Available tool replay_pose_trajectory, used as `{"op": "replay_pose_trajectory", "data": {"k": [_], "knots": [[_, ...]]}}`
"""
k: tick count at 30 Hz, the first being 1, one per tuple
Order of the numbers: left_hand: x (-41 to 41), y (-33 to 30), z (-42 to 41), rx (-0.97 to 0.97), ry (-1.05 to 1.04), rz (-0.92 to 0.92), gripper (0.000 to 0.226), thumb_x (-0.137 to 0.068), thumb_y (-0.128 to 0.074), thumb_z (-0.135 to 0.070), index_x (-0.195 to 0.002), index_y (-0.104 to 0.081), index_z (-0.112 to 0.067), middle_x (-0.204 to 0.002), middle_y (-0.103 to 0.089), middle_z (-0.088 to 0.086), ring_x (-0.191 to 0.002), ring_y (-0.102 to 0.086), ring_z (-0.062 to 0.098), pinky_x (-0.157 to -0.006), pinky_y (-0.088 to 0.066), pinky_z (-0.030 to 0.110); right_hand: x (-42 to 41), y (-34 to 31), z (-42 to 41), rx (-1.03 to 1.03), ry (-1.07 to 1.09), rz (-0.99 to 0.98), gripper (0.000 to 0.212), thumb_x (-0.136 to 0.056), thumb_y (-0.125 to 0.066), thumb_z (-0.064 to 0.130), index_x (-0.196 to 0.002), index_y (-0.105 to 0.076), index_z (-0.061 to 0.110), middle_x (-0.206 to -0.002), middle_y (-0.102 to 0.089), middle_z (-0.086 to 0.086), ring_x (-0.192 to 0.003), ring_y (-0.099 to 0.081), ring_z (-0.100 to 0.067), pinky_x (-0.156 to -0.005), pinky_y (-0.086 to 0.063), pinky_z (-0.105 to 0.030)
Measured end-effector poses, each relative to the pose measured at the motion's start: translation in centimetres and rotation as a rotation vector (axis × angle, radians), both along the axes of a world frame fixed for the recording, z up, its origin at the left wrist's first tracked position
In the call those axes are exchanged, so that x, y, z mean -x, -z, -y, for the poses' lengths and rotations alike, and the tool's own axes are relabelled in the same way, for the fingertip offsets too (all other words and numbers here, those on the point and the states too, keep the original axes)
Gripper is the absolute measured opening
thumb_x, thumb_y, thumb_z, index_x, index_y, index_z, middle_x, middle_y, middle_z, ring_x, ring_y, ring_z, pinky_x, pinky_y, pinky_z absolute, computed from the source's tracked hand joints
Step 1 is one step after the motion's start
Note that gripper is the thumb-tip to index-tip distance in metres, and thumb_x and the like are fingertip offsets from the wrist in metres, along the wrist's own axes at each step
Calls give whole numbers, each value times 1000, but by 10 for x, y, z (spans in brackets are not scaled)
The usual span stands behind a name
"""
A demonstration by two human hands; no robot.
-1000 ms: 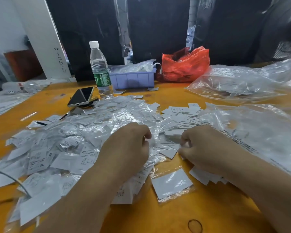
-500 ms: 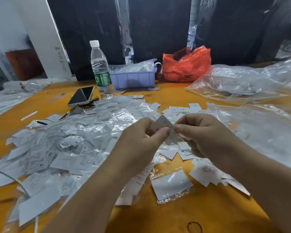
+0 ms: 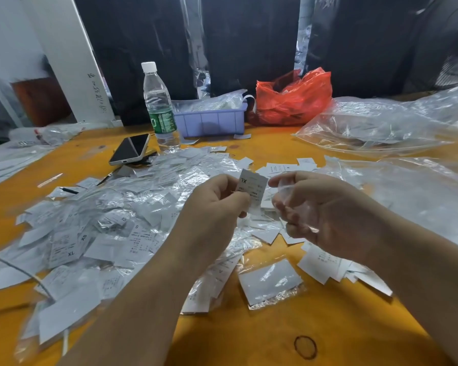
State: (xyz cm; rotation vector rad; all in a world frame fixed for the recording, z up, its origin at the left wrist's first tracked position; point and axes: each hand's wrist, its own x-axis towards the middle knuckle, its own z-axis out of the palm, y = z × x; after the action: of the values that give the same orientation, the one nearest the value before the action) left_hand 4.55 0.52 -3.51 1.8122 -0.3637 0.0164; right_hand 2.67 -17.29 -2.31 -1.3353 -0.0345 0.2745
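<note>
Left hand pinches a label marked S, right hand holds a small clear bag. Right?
Not quite. The label pinched in the left hand is marked XL, not S, as the head view shows. The right hand does hold a small clear bag.

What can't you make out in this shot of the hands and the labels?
All in the head view:
Small print on the XL label: too small to read, and the left hand covers its lower corner.
Clear film in the right hand: blurred, so I cannot tell whether it is a bag.
Red bag contents: hidden by its crumpled plastic.
Purple tray contents: hidden by its wall and the plastic on top.
</note>
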Motion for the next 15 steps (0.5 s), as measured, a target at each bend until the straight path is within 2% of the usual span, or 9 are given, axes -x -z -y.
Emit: {"op": "replay_pose_trajectory", "data": {"k": [2,5,7,8,10,12,14,15], "knots": [[0,2,0,-40,-47,57,18,-94,-53,-15,-100,-62,-30,-61,-60,-9,-52,-48,1,-49,-39,15,-1,1,-2,-15,-10,22,46,-71,-50,-11,-114,-54,5,-69,-50,-7,-50,-41,-11,-42,-33,-23],[2,2,0,-158,-86,196,31,-93,-49,-13,-112,-54,-38,-50,-45,-7,-42,-37,3,-41,-32,16,-2,3,-2,-4,-26,34,59,-57,-54,-4,-115,-54,6,-65,-53,-5,-54,-43,-13,-44,-36,-25],[4,0,3,-180,-80,226,27,-91,-49,-13,-97,-63,-35,-51,-51,-5,-41,-39,7,-38,-33,21,-4,4,-2,19,-23,27,62,-55,-56,-1,-116,-55,8,-69,-55,-7,-56,-46,-14,-46,-37,-26],[6,-2,4,-190,-73,226,22,-88,-48,-18,-87,-66,-31,-58,-59,-4,-44,-45,11,-40,-40,26,-3,4,-3,38,-25,26,63,-55,-56,-1,-117,-55,9,-70,-55,-9,-54,-46,-14,-46,-37,-26],[9,-4,6,-215,-47,208,26,-80,-45,-31,-76,-69,-24,-69,-66,1,-63,-57,19,-59,-49,39,-3,5,-5,145,-19,59,60,-58,-58,-2,-117,-55,12,-73,-55,-12,-51,-46,-15,-45,-38,-26],[9,-3,8,-235,10,171,48,-78,-44,-49,-80,-69,-9,-78,-65,15,-75,-57,28,-68,-47,49,-1,7,-6,308,-7,143,52,-70,-60,-3,-117,-53,17,-76,-56,-9,-53,-48,-15,-48,-40,-28],[10,-2,8,-272,58,162,61,-78,-48,-65,-81,-69,-7,-74,-63,13,-69,-55,25,-64,-46,44,0,8,-7,422,-16,229,49,-71,-61,9,-117,-52,22,-75,-58,0,-56,-52,-9,-54,-42,-29],[9,-1,8,-292,61,166,54,-81,-54,-63,-78,-69,-11,-65,-60,4,-60,-53,17,-58,-44,35,2,8,-8,429,-27,246,52,-67,-61,15,-118,-51,23,-75,-58,2,-56,-52,-5,-55,-42,-28]]}}
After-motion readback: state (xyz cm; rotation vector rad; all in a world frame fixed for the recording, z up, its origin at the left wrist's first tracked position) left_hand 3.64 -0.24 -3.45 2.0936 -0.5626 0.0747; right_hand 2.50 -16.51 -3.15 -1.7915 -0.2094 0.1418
